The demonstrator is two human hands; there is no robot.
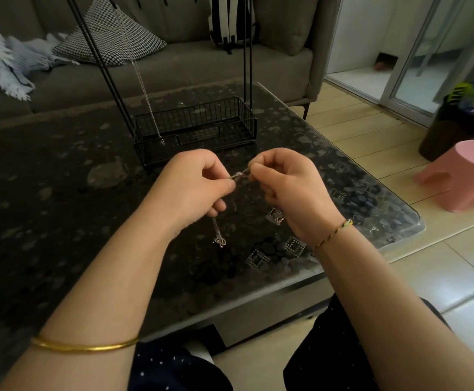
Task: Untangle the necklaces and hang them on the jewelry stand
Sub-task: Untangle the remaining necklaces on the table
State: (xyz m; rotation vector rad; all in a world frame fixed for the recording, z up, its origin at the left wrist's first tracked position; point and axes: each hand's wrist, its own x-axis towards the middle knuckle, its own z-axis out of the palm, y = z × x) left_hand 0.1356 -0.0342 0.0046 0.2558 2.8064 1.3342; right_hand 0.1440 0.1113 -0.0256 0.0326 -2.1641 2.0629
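Both hands are raised over the dark speckled glass surface (60, 179), close together w/ fingers curled. The left hand (193, 184) pinches one side of the knot in the thin silver chain necklaces (240, 175) btwn thumb and forefinger. The right hand (289, 190) pinches the other side the same way, so the tangle sits in the short gap btwn the two grips, off the surface. A loose length drops below the left hand and ends in a small silver looped pendant (219, 241), which hangs free just above the glass. How many strands are in the knot: can't tell, too fine. Handling, as a judgement: v. light, fully limp, slick metal, links prob easy to kink or snap if yanked. Best hold is right at the knot w/ fingertips, picking loops apart, not pulling the ends tight. The pendant adds a bit of swing and could snag other strands. For hanging, take the chain near the clasp end and let the rest drape. The black wire jewelry stand (196, 128) is just beyond the hands, its basket base on the surface, w/ one hung silver chain (141, 80) already draped from above down to the basket's front-left corner.
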